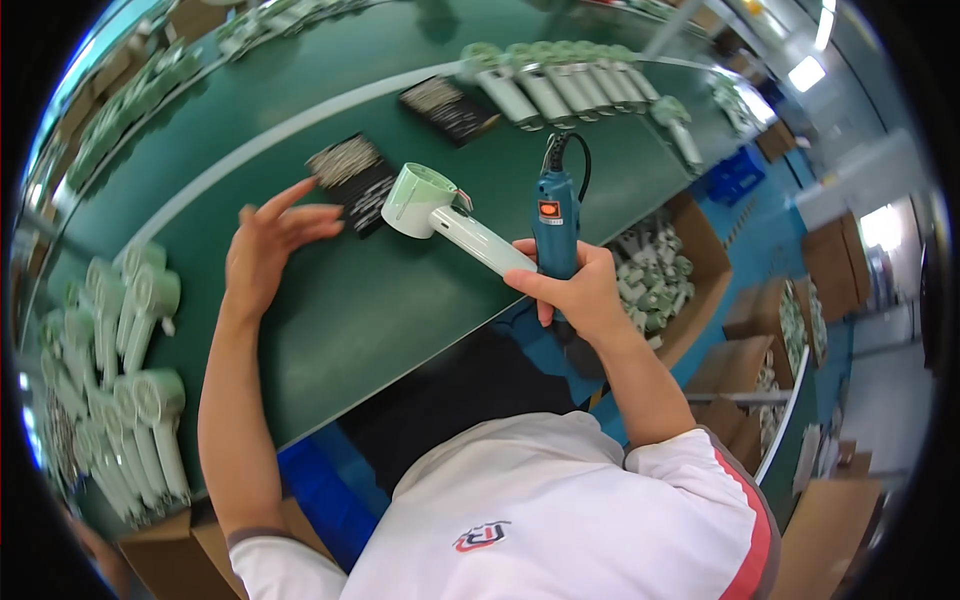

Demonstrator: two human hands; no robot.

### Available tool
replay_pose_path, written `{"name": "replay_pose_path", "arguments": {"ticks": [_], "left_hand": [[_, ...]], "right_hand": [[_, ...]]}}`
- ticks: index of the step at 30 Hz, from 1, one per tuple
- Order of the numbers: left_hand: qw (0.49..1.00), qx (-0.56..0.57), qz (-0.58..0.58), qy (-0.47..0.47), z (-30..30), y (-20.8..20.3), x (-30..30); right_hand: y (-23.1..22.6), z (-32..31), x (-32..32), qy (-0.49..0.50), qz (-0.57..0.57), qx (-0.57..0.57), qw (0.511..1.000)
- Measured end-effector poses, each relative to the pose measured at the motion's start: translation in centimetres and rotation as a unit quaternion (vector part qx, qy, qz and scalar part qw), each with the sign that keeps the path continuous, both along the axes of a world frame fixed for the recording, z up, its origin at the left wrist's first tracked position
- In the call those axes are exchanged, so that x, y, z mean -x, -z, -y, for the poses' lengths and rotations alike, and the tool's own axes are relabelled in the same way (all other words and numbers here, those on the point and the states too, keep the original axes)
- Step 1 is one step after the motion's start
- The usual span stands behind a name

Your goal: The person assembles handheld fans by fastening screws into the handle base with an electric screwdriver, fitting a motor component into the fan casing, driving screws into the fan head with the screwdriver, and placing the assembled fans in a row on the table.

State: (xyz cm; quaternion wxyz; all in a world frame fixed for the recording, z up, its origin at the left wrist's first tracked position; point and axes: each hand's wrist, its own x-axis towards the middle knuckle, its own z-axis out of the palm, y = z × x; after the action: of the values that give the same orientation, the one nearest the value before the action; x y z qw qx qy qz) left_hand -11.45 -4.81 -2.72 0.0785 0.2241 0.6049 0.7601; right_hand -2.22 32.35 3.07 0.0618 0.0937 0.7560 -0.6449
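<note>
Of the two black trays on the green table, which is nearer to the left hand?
The left tray, close beside the left hand; the other tray lies farther right, beside a row of housings.

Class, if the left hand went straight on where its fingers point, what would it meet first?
The left hand would likely meet the black tray first, at the tray's left edge, though depth is unclear.
</note>
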Motion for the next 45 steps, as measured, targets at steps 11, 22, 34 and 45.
{"name": "replay_pose_path", "arguments": {"ticks": [11,22,34,45], "left_hand": [[0.998,0.026,-0.016,-0.064,0.2,0.2,0.4],[0.996,0.02,0.012,-0.086,0.2,-0.2,0.0],[0.907,0.325,-0.12,-0.24,-5.4,-3.7,-4.7],[0.479,0.617,-0.053,-0.622,7.5,-5.0,-23.3]], "right_hand": [[0.9,-23.7,6.4,0.313,-0.202,-0.366,0.853],[4.4,-35.0,15.2,0.288,-0.191,-0.48,0.806],[9.3,-46.6,18.2,0.266,-0.122,-0.429,0.855],[4.0,-33.2,6.5,0.422,-0.218,0.024,0.88]]}}
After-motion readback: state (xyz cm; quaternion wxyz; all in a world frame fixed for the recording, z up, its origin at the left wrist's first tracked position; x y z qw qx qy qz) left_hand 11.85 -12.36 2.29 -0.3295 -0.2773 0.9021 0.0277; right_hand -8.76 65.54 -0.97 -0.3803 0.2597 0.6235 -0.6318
